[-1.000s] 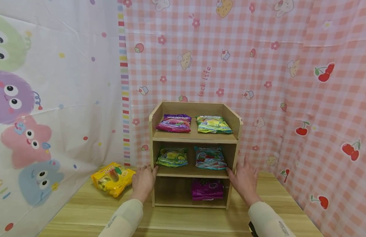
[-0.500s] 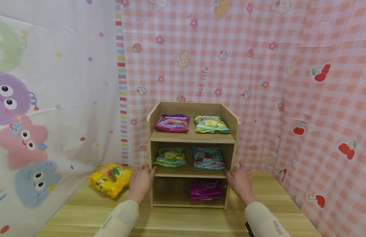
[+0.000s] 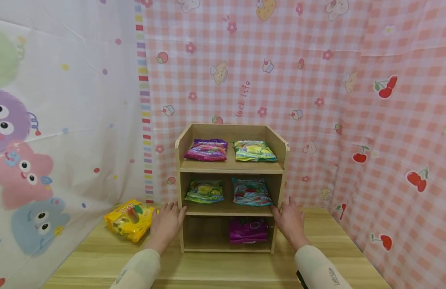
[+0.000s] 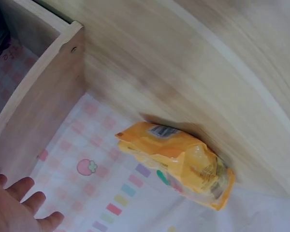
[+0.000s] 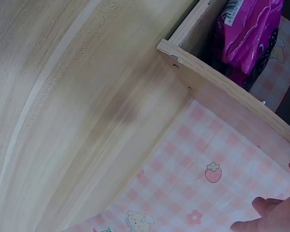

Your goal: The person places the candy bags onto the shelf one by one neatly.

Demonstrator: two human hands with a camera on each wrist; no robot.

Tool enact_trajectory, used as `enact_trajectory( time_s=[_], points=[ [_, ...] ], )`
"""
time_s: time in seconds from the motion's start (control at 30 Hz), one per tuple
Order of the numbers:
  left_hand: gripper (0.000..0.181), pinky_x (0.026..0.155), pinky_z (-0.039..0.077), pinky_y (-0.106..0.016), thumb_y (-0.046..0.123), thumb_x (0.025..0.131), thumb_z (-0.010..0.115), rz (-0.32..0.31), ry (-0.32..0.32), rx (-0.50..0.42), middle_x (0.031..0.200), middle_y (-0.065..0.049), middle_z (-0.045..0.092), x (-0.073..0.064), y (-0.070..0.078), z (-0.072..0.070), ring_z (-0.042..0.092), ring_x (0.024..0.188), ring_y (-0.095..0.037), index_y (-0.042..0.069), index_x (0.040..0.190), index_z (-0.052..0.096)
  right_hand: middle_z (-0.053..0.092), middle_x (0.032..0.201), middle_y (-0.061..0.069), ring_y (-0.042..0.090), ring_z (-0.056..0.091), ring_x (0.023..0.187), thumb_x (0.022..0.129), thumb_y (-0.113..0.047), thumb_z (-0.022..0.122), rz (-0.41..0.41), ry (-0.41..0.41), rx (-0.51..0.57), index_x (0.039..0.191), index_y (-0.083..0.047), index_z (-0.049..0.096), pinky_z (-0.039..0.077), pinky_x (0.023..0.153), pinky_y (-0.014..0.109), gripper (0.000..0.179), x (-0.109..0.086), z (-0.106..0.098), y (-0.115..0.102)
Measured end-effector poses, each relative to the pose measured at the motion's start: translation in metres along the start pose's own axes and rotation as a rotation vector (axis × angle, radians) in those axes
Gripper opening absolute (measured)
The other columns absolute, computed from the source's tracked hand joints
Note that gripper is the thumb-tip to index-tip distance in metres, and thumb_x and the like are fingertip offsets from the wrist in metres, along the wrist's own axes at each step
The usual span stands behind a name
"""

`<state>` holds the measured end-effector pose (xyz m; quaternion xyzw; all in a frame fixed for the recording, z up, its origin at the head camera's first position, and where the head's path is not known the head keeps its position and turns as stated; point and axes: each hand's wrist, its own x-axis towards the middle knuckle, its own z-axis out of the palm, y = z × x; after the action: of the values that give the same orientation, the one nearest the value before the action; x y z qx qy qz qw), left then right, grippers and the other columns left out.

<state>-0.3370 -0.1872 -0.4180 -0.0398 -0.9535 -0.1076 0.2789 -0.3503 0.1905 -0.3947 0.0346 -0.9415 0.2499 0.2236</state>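
A three-tier wooden shelf [image 3: 232,171] stands on the table between both hands. At its left side my left hand [image 3: 167,222] touches the upright near the middle board, thumb at the front edge; its fingers [image 4: 35,200] are spread in the left wrist view. My right hand [image 3: 289,220] mirrors this on the right upright, fingers extended and apart. On top lie a purple-pink snack bag [image 3: 206,150] and a yellow-green one [image 3: 254,151]. The middle tier bears a green bag [image 3: 205,192] and a blue-red bag [image 3: 251,192]. Below, a magenta bag [image 3: 248,231] occupies the right side.
A yellow snack bag [image 3: 130,220] with a mango picture rests on the wooden table [image 3: 226,267], left of the shelf and just past my left hand. A pink checked curtain [image 3: 244,60] hangs close behind, and a white printed cloth [image 3: 82,132] hangs at the left.
The whole head view has drifted, so shelf, bags and curtain appear slightly farther left. Both hands stay at the shelf's sides, and the bags keep their places.
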Motion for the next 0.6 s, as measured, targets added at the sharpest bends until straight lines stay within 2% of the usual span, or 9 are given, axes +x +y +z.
enact_trajectory(
  time_s=[0.23, 0.4, 0.5, 0.6],
  points=[
    [0.057, 0.103, 0.029, -0.069, 0.047, 0.106, 0.037, 0.024, 0.022, -0.001, 0.132, -0.016, 0.061, -0.006, -0.009, 0.003, 0.052, 0.126, -0.038, 0.003, 0.134, 0.060, 0.026, 0.151, 0.037, 0.053, 0.029, 0.137, 0.102, -0.032, 0.049, 0.024, -0.009, -0.006, 0.126, 0.015, 0.058, 0.013, 0.105, 0.076, 0.053, 0.000, 0.000, -0.002],
    [0.054, 0.103, 0.032, -0.067, 0.045, 0.106, 0.038, 0.052, 0.034, 0.011, 0.131, -0.017, 0.061, -0.013, -0.032, 0.007, 0.053, 0.123, -0.039, 0.004, 0.134, 0.060, 0.026, 0.152, 0.035, 0.052, 0.028, 0.138, 0.102, -0.033, 0.049, 0.030, -0.011, -0.004, 0.128, 0.014, 0.057, 0.012, 0.105, 0.076, 0.054, -0.001, 0.000, -0.002],
    [0.054, 0.102, 0.031, -0.068, 0.044, 0.106, 0.040, 0.018, -0.014, 0.022, 0.131, -0.023, 0.059, -0.020, -0.051, 0.006, 0.050, 0.124, -0.044, 0.002, 0.133, 0.060, 0.025, 0.153, 0.035, 0.052, 0.027, 0.139, 0.102, -0.033, 0.048, 0.032, -0.014, 0.004, 0.126, 0.013, 0.059, 0.011, 0.106, 0.076, 0.053, -0.001, 0.001, -0.001],
    [0.057, 0.099, 0.029, -0.074, 0.044, 0.104, 0.045, -0.052, -0.120, 0.031, 0.136, -0.034, 0.049, -0.027, -0.069, 0.004, 0.039, 0.130, -0.051, -0.003, 0.136, 0.054, 0.024, 0.154, 0.034, 0.053, 0.026, 0.139, 0.102, -0.033, 0.048, 0.036, -0.015, 0.014, 0.117, 0.013, 0.062, 0.009, 0.106, 0.076, 0.050, 0.000, 0.002, -0.001]
  ],
)
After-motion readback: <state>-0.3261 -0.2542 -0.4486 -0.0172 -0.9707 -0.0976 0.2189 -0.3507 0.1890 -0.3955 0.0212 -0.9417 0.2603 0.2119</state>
